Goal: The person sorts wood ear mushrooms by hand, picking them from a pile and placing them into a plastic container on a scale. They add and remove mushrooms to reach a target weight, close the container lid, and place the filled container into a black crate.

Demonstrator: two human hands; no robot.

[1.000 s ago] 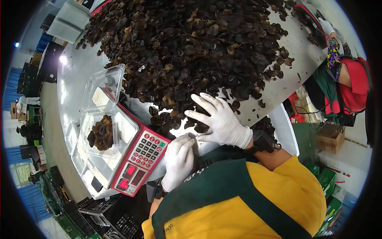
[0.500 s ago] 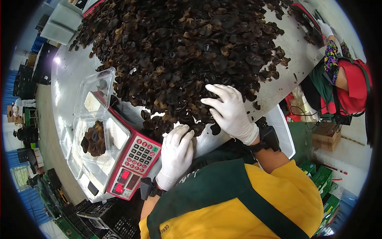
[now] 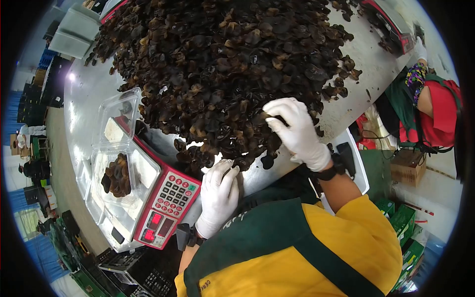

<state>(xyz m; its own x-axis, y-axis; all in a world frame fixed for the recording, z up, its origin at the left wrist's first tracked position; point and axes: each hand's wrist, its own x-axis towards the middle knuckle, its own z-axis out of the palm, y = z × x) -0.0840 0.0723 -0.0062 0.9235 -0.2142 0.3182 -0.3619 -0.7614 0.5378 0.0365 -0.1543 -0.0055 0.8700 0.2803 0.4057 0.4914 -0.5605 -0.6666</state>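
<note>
A large heap of dark brown wood ear mushrooms (image 3: pixel 222 64) covers the metal table. At its near edge, my left hand (image 3: pixel 218 193), in a white glove, has its fingers bent and pressed together beside a few loose pieces; what lies under the fingertips is hidden. My right hand (image 3: pixel 298 131), also gloved, is over the right front of the heap, its fingers curled toward the thumb in a pinch. Whether a mushroom sits in that pinch I cannot make out. Left of my hands, an open clear plastic clamshell box (image 3: pixel 101 166) with a clump of mushrooms (image 3: pixel 117 175) rests on a red scale (image 3: pixel 170 198).
A white bin (image 3: pixel 354 148) stands below the table edge at right. Another person's gloved hand (image 3: pixel 420 49) is near a second scale (image 3: pixel 406 43) at the upper right. Grey containers (image 3: pixel 76 29) are at the far left, black crates (image 3: pixel 131 270) below the scale.
My right hand has moved slightly right and its spread fingers have curled in. My left hand has barely shifted. The other person's hand at upper right has moved down and right.
</note>
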